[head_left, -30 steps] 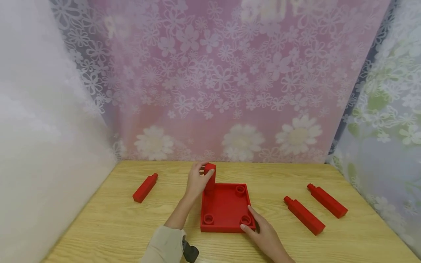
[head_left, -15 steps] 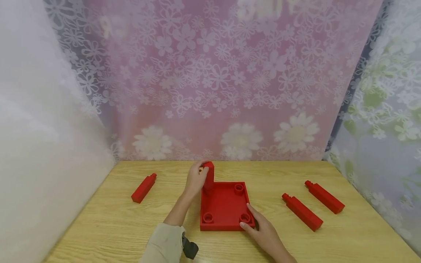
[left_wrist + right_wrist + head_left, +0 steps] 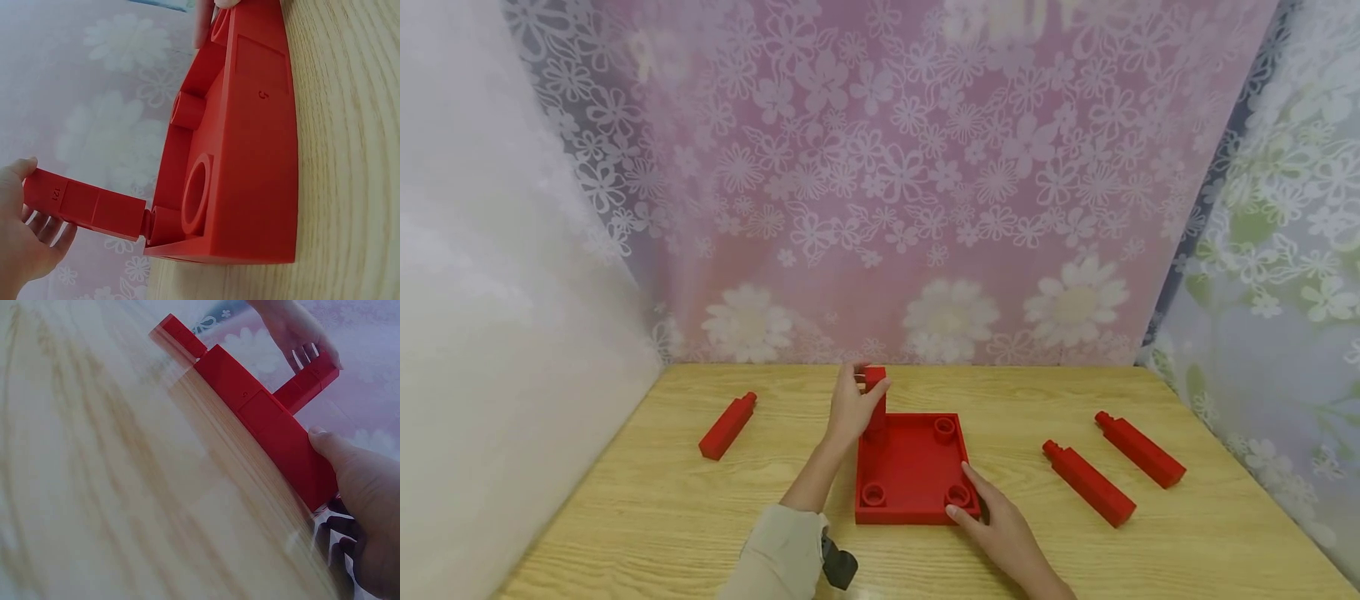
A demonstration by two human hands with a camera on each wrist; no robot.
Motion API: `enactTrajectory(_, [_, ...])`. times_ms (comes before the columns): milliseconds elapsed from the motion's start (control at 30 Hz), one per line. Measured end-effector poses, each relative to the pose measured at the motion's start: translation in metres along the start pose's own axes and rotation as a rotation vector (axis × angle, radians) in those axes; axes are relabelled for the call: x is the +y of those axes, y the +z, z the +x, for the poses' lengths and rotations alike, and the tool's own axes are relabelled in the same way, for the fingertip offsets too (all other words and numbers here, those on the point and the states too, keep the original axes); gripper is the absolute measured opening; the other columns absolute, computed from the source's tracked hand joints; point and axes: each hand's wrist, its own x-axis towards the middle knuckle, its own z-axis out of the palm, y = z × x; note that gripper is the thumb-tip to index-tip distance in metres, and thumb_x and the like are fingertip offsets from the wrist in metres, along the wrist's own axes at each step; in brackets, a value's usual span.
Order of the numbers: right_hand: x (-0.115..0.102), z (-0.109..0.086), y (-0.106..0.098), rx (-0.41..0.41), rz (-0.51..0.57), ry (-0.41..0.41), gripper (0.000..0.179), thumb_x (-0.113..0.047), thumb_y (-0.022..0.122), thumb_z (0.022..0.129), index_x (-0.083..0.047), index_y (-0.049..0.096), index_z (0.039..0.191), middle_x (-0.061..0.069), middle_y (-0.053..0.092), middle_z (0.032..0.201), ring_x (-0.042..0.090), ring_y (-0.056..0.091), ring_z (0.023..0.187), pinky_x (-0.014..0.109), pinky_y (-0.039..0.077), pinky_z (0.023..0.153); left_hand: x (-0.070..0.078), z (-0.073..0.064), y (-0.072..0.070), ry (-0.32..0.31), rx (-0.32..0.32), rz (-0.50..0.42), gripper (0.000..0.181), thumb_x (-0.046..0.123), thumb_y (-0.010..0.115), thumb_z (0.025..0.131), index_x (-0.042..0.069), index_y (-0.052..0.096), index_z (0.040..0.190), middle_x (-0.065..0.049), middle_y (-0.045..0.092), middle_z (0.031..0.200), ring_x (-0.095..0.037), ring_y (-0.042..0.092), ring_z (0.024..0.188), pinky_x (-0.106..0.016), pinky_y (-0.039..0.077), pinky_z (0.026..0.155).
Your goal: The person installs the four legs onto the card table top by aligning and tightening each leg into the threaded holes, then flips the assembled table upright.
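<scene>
Left hand [image 3: 850, 410] grips post [image 3: 100, 205], right hand [image 3: 1006, 531] tray [image 3: 917, 471].

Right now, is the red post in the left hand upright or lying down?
Roughly upright: in the head view, the red post stands at the red tray's far left corner, its upper end gripped by the left hand.

My head view looks forward and down over the pale wood-grain tabletop [image 3: 647, 500]; both wrist views, low, close and tilted sideways, share the square red plastic tray [image 3: 257, 181], left from near left, right from near right.
</scene>
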Motion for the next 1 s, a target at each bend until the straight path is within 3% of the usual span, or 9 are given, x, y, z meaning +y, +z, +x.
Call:
enactTrajectory(200, [0.001,0.001,0.001,0.011,0.005,-0.009,0.076,-0.053,0.062,0.080,-0.013,0.039,0.141,0.013,0.043,0.136,0.033,0.039,0.124,0.051,0.034,0.096,0.000,0.000,0.000,-0.036,0.021,-0.053,0.042,0.016,0.064,0.088,-0.001,0.046,0.122,-0.014,0.051,0.114,-0.027,0.052,0.101,-0.037,0.049,0.077])
enactTrajectory(433, [0.000,0.000,0.001,0.010,0.006,-0.003,0.075,-0.052,0.063,0.081,-0.012,0.039,0.141,0.014,0.043,0.136,0.033,0.039,0.123,0.051,0.033,0.096,-0.002,0.004,-0.003,0.050,-0.002,0.036,0.032,0.007,0.055,0.090,-0.001,0.055,0.121,-0.014,0.052,0.113,-0.028,0.051,0.099,-0.037,0.049,0.078])
enactTrajectory(633, [-0.001,0.000,-0.001,0.014,0.002,-0.005,0.075,-0.051,0.063,0.081,-0.012,0.040,0.140,0.014,0.043,0.136,0.034,0.039,0.123,0.052,0.034,0.096,0.005,0.005,-0.003,0.032,-0.044,0.097,0.035,0.010,0.043,0.091,0.003,0.056,0.123,-0.014,0.052,0.122,-0.027,0.050,0.103,-0.042,0.043,0.085])
enactTrajectory(767, [-0.001,0.000,-0.001,0.011,0.002,-0.004,0.075,-0.051,0.063,0.081,-0.012,0.040,0.140,0.014,0.043,0.136,0.034,0.039,0.123,0.051,0.034,0.096,0.008,0.005,-0.001,-0.013,-0.030,0.105,0.038,0.019,0.054,0.091,0.002,0.052,0.124,-0.013,0.054,0.116,-0.027,0.053,0.101,-0.041,0.046,0.081])
enactTrajectory(867, [-0.002,0.000,-0.001,0.010,0.005,-0.003,0.075,-0.051,0.063,0.081,-0.012,0.040,0.140,0.014,0.043,0.136,0.034,0.039,0.123,0.051,0.034,0.096,0.008,0.006,0.001,-0.054,0.019,0.101,0.047,0.027,0.066,0.085,0.003,0.049,0.121,-0.010,0.054,0.108,-0.025,0.055,0.092,-0.037,0.049,0.072])
enactTrajectory(1000, [-0.003,-0.001,-0.001,0.010,0.006,-0.004,0.075,-0.050,0.063,0.081,-0.012,0.040,0.140,0.014,0.043,0.136,0.034,0.039,0.123,0.052,0.034,0.096,0.007,0.006,0.003,-0.071,0.092,0.104,0.042,0.027,0.072,0.080,0.003,0.050,0.109,-0.007,0.054,0.098,-0.022,0.054,0.084,-0.034,0.049,0.066])
